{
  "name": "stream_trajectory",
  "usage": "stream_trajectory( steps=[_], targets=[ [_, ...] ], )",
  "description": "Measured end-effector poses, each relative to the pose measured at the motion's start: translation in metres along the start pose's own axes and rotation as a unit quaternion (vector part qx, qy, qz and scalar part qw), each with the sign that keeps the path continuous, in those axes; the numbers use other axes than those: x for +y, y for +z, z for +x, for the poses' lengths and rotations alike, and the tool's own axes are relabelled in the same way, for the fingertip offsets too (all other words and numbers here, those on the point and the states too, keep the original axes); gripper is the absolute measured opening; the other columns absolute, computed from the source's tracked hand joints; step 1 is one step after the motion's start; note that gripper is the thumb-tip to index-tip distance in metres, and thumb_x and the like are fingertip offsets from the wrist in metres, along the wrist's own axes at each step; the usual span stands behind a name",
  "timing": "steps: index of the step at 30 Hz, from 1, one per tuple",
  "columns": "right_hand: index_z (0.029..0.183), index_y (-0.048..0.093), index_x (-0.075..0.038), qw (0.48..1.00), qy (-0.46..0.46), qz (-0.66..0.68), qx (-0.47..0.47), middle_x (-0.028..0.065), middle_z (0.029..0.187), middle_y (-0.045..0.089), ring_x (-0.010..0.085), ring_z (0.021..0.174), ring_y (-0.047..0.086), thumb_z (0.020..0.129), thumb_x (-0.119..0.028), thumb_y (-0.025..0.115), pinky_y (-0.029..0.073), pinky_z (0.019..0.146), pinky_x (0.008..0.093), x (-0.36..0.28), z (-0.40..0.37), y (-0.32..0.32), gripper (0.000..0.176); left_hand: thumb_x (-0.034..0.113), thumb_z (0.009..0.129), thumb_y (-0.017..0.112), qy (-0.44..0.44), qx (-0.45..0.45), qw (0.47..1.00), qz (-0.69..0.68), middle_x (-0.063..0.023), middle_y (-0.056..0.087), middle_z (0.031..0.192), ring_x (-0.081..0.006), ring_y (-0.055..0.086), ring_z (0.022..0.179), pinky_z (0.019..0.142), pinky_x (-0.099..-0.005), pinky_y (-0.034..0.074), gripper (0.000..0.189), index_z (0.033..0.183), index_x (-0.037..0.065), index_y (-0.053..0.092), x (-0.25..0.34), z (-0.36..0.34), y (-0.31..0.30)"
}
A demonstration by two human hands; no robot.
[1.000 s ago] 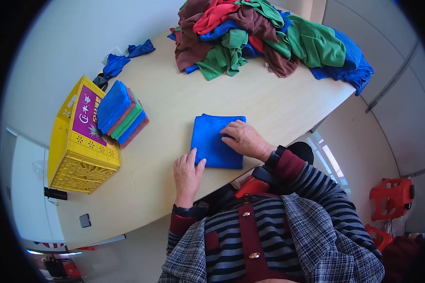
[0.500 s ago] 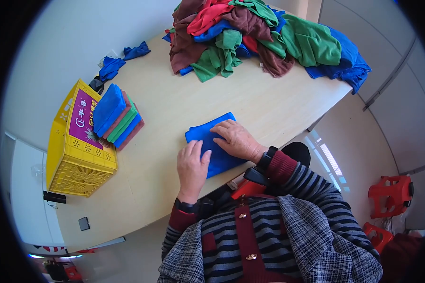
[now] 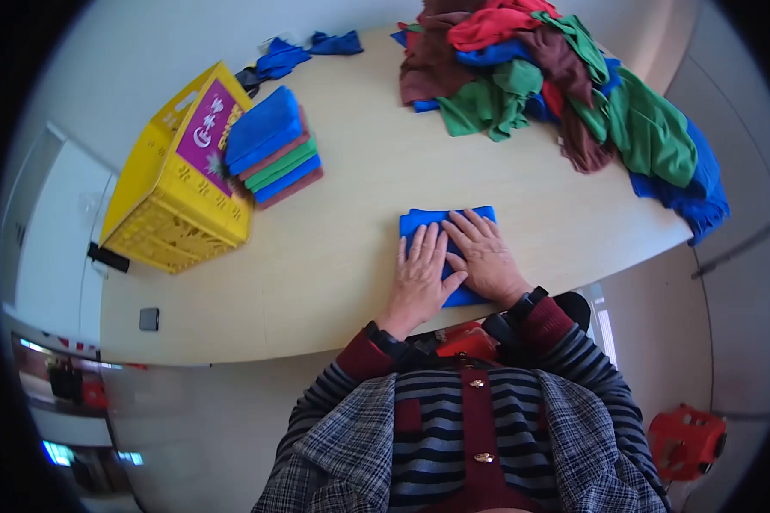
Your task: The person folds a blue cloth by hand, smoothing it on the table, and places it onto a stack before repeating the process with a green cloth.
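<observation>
A folded blue cloth (image 3: pixel 436 215) lies near the table's front edge. My left hand (image 3: pixel 423 274) rests flat on its left part, fingers stretched out. On the right part my right hand (image 3: pixel 485 256) is pressed flat too, with its fingers extended and the two thumbs close together. Between and below the hands some of the blue fabric shows; the rest is covered by them. To the left, a stack of folded cloths (image 3: pixel 278 154) in blue, brown and green leans at the yellow crate.
A yellow plastic crate (image 3: pixel 201 218) stands at the table's left. Loose green, brown, red and blue cloths (image 3: pixel 522 77) are heaped at the back right, some hanging over the edge. Blue cloth scraps (image 3: pixel 284 58) and a small dark box (image 3: pixel 149 319) also lie there. A red stool (image 3: pixel 686 442) is on the floor.
The camera view has turned, so the scene sits differently. My left hand has moved from the cloth's side onto it, and both hands now lie flat with fingers extended.
</observation>
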State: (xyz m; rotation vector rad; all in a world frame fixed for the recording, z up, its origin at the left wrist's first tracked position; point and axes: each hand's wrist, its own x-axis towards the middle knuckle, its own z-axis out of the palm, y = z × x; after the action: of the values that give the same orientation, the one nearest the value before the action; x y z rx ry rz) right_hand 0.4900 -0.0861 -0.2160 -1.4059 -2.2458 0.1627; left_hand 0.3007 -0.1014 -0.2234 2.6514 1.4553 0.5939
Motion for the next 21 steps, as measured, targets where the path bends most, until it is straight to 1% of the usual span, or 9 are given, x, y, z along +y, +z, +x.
stream_trajectory(
  steps=[3,6,7,10,11,13,17,19,21],
  targets=[
    [0.148,0.051,-0.007,1.000,-0.012,-0.014,-0.008,0.0153,0.156,0.047,0.0358,0.149,0.036,0.100,-0.040,0.056,0.025,0.124,0.0517,0.000,0.002,0.000,0.058,0.055,0.098,0.057,0.018,0.015,1.000,-0.010,-0.0220,0.033,0.163,-0.0374,0.024,0.155,0.125,-0.0577,0.014,0.083,0.155,-0.003,0.037,0.001,-0.008,-0.004],
    [0.148,0.051,-0.007,1.000,-0.008,-0.020,-0.006,0.0164,0.156,0.047,0.0366,0.148,0.037,0.100,-0.039,0.057,0.025,0.124,0.0521,0.000,0.003,0.001,0.058,0.044,0.090,0.072,0.035,-0.012,0.999,-0.031,-0.0188,0.038,0.161,-0.0369,0.026,0.154,0.124,-0.0619,0.015,0.078,0.152,0.002,0.045,0.010,-0.027,-0.023],
    [0.148,0.051,-0.007,1.000,-0.010,-0.020,-0.003,0.0171,0.156,0.047,0.0372,0.148,0.037,0.100,-0.039,0.058,0.025,0.124,0.0522,0.000,0.003,0.000,0.058,0.044,0.090,0.072,0.035,-0.013,0.999,-0.032,-0.0188,0.038,0.161,-0.0369,0.026,0.154,0.124,-0.0619,0.015,0.078,0.152,0.002,0.045,0.008,-0.031,-0.026],
    [0.148,0.050,-0.006,1.000,-0.007,-0.023,-0.007,0.0185,0.156,0.045,0.0383,0.148,0.036,0.099,-0.038,0.059,0.026,0.124,0.0524,-0.002,-0.001,-0.003,0.059,0.027,0.083,0.081,0.058,-0.019,0.998,0.033,-0.0144,0.044,0.156,-0.0364,0.031,0.152,0.123,-0.0653,0.017,0.071,0.146,0.010,0.054,0.000,-0.040,-0.038],
    [0.149,0.049,-0.006,1.000,-0.003,-0.023,-0.015,0.0191,0.157,0.044,0.0387,0.149,0.035,0.099,-0.037,0.060,0.025,0.124,0.0524,-0.004,-0.002,-0.004,0.060,0.027,0.083,0.081,0.060,-0.018,0.998,0.030,-0.0144,0.044,0.156,-0.0364,0.031,0.152,0.123,-0.0653,0.017,0.071,0.146,0.010,0.054,-0.004,-0.041,-0.042],
    [0.150,0.048,-0.005,0.999,0.003,-0.025,-0.026,0.0197,0.157,0.043,0.0392,0.149,0.034,0.098,-0.037,0.061,0.025,0.124,0.0524,-0.009,-0.006,-0.004,0.062,0.015,0.081,0.080,0.021,0.016,0.998,0.056,-0.0112,0.048,0.152,-0.0365,0.035,0.149,0.121,-0.0659,0.020,0.065,0.141,0.015,0.058,-0.014,-0.039,-0.053],
    [0.149,0.049,-0.005,0.999,-0.005,-0.029,-0.031,0.0200,0.157,0.044,0.0400,0.148,0.035,0.097,-0.036,0.063,0.026,0.123,0.0517,-0.031,-0.025,-0.003,0.062,0.007,0.086,0.071,-0.050,0.061,0.989,0.127,-0.0122,0.051,0.149,-0.0369,0.040,0.145,0.119,-0.0654,0.023,0.055,0.140,0.014,0.059,-0.056,-0.022,-0.050],
    [0.148,0.049,-0.004,0.998,-0.004,-0.038,-0.048,0.0202,0.155,0.045,0.0404,0.147,0.038,0.097,-0.035,0.064,0.028,0.122,0.0510,-0.053,-0.035,-0.004,0.062,0.009,0.089,0.067,-0.079,0.077,0.979,0.174,-0.0133,0.051,0.149,-0.0371,0.041,0.145,0.119,-0.0642,0.024,0.052,0.140,0.014,0.058,-0.077,-0.013,-0.042],
    [0.147,0.050,-0.004,0.997,-0.004,-0.045,-0.058,0.0204,0.154,0.046,0.0406,0.146,0.039,0.096,-0.035,0.065,0.029,0.121,0.0506,-0.061,-0.039,-0.012,0.061,0.011,0.090,0.067,-0.087,0.084,0.982,0.145,-0.0138,0.051,0.149,-0.0373,0.041,0.145,0.119,-0.0639,0.024,0.051,0.141,0.012,0.058,-0.072,-0.008,-0.043]
  ],
)
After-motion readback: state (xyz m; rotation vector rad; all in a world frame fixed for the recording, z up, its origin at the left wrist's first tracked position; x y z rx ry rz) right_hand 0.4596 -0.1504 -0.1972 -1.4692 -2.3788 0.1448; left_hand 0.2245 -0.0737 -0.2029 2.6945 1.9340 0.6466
